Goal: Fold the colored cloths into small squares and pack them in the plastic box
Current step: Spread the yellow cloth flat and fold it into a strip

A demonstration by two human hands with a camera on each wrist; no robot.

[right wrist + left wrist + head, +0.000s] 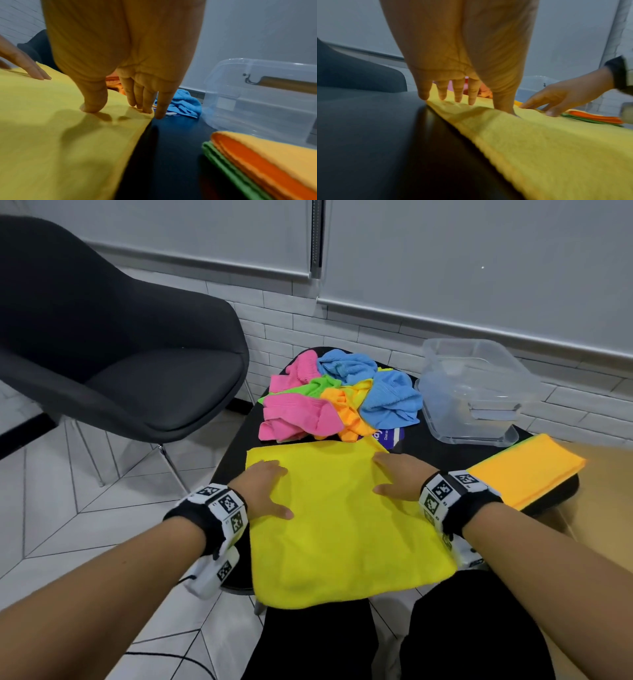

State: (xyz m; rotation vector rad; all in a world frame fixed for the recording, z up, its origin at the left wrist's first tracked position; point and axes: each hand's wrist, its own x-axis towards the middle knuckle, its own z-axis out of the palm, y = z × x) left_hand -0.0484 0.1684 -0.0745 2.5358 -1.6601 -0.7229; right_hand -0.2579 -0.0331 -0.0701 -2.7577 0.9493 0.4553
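Observation:
A yellow cloth (342, 518) (547, 142) (56, 135) lies spread flat on the black table (431, 446), its near edge hanging over the front. My left hand (265, 491) (462, 86) rests flat on its left part with straight fingers. Flat on the cloth's far right part lies my right hand (397, 477) (130, 94), its fingertips (147, 109) at the cloth's edge. A pile of crumpled pink, blue, green and orange cloths (339, 395) sits behind. The clear plastic box (476, 395) (260, 98) stands at the far right.
A folded orange cloth on a folded green one (527, 470) (260, 162) lies at the table's right edge, near the box. A black chair (113, 337) stands to the left. A printed card (390, 436) peeks from under the pile.

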